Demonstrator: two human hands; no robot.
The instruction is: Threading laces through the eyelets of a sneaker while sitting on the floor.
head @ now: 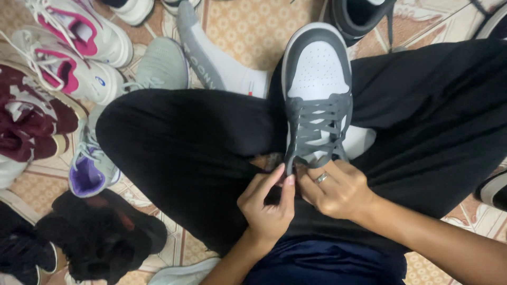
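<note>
- the left hand [266,208] has its grip pinched together, thumb and forefinger closed on the end of a grey lace [289,168] at the bottom of the lacing.
- the right hand [338,190] has its fingers curled in and closed at the other lace end just beside the left fingertips; a ring [321,178] sits on one finger; the lace itself is mostly hidden under this hand.
- the two hands touch or nearly touch at the fingertips, right at the shoe's near end.
- one shoe is in hand: a grey and white sneaker [317,79], lying on the person's lap over black trousers [185,153], toe pointing away.
- the sneaker has a white perforated toe panel, dark grey trim round it, and dark grey laces crossed in several rows down to the hands.
- one white and grey sock [216,60] shows on a foot beyond the knee.
- on the tiled floor [248,26] to the left: two white and pink sneakers [68,47], one maroon and white sneaker [31,121], one grey and purple sneaker [92,163], and a black pair [100,232] nearest the viewer.
- parts of more dark shoes show at the top and right edges; too cut off to count.
</note>
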